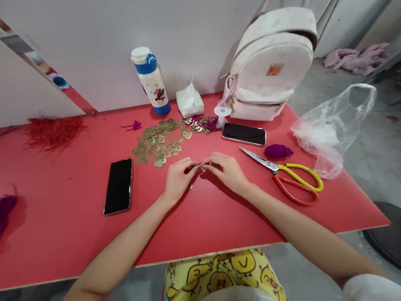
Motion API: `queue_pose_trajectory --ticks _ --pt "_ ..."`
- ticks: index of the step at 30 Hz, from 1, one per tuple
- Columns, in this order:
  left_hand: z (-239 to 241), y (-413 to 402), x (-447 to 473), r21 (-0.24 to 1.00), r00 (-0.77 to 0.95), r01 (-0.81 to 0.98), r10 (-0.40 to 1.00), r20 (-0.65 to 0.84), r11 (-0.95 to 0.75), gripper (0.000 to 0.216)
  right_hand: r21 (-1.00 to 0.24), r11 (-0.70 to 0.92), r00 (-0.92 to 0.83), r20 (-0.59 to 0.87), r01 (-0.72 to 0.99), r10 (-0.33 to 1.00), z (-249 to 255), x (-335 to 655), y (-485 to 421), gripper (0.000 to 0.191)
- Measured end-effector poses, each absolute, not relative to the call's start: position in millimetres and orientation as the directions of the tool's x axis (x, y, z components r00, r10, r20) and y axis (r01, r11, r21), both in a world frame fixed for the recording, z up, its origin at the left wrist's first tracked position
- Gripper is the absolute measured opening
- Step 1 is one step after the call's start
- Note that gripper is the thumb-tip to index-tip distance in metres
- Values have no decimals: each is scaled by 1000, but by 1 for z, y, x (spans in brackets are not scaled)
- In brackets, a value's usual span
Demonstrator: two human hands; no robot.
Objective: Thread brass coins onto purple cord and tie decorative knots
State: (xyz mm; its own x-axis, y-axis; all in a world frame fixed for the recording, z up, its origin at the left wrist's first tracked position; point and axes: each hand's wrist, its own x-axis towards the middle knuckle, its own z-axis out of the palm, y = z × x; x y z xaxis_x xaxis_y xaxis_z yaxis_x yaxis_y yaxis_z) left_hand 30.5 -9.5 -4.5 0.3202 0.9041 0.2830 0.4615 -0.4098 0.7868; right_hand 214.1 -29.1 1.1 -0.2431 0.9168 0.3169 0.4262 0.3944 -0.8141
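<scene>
My left hand point(178, 179) and my right hand point(227, 170) meet over the red table point(215, 222), fingertips pinched together on a short purple thread point(199, 166). A brass coin seems to sit under the left fingers, partly hidden. Just beyond the hands lies a heap of brass coins with holes point(157, 144). More coins tangled in purple thread point(201, 122) lie further back.
A black phone point(119, 186) lies left of the hands, another phone point(244, 133) behind them. Scissors with yellow and orange handles point(285, 176), a purple thread ball point(278, 151), a plastic bag point(332, 129), a backpack point(271, 63), a bottle point(151, 79), tissues point(189, 102), and red threads point(55, 130).
</scene>
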Motion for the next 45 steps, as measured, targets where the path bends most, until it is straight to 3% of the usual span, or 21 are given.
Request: queue_pose_trajectory --ticks 7,18,27,35,40,45 --pt "-4 -11 28 756 484 333 790 376 -564 17 -870 367 -127 345 328 930 -1 217 -24 8" --pt "-5 -12 30 904 290 267 922 255 -334 10 -886 354 -255 283 299 925 -1 213 -24 12" --pt "-3 -9 32 913 391 169 875 285 -372 11 -894 335 -292 249 297 923 4 215 -24 33" --pt "-6 -7 32 996 464 -54 882 88 -71 19 -911 356 -208 314 207 926 5 214 -24 25" --pt "-6 -9 37 979 299 -191 954 -12 72 25 -911 338 -198 296 235 935 6 210 -28 21" --pt "-6 -10 41 972 188 -210 980 -61 101 31 -847 395 -266 313 355 912 1 203 -34 21"
